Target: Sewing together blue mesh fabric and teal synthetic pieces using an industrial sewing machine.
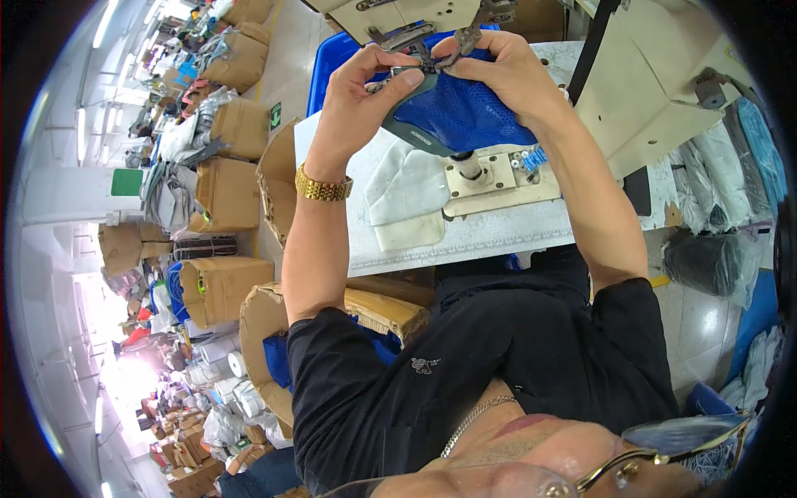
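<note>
A piece of blue mesh fabric (465,112) with a dark grey band (408,126) along its left side lies under the needle area of a cream sewing machine (398,17). My left hand (369,87) pinches the grey band between thumb and fingers, just left of the presser foot (426,60). On the other side, my right hand (506,75) grips the upper edge of the blue mesh, its fingers curled close to the metal parts by the needle. Below the fabric stands the machine's metal post (471,168). The needle tip is hidden.
A white cloth piece (407,187) lies on the pale machine table (519,238). Behind the table is a blue bin (332,58). Open cardboard boxes (278,178) stand at the left. Plastic-wrapped bundles (710,266) are stacked at the right.
</note>
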Action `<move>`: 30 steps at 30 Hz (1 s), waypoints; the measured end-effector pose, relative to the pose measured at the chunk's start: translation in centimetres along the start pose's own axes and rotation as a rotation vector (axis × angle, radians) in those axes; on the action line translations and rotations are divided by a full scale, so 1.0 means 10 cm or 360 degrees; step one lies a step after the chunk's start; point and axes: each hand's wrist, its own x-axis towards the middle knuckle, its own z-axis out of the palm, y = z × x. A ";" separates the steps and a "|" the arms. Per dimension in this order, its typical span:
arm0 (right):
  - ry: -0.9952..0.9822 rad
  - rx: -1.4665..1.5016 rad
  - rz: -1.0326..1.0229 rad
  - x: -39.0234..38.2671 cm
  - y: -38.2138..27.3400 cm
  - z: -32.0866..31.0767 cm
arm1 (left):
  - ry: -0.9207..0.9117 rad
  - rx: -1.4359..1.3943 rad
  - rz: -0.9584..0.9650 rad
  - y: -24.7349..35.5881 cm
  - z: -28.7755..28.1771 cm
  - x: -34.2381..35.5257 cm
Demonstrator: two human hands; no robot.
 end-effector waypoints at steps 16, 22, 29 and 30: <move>-0.0123 0.0037 -0.0036 0.24 0.19 -0.12 | 0.0010 0.0082 0.0104 -0.03 0.00 0.03; -0.0111 -0.0043 0.0244 0.38 0.30 -0.18 | 0.0174 0.0118 0.0027 0.04 0.09 -0.05; -0.0071 -0.0161 0.0204 0.46 0.29 -0.30 | 0.0366 0.0417 0.0283 -0.01 0.18 -0.09; -0.0001 -0.0245 0.0109 0.42 0.24 -0.33 | 0.0372 0.0482 0.0256 0.03 0.18 -0.10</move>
